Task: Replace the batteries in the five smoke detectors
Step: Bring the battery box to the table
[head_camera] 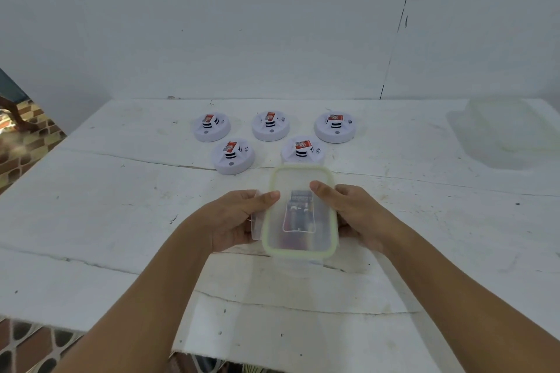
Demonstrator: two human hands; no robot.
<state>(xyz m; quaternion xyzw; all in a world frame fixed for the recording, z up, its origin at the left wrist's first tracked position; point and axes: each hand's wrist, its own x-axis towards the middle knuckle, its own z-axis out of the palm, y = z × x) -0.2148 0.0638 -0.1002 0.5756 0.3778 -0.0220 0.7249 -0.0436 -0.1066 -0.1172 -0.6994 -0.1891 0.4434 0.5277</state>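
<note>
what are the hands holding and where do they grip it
Both hands, left and right, hold the lidded clear plastic container by its two long sides, thumbs resting on the lid.

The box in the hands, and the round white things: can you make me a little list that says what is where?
box: clear lidded container, green-edged lid on, batteries showing through
left hand: grips the box's left side
right hand: grips its right side
smoke detectors: five on the white table, three behind, two in front
far right: another clear container
</note>
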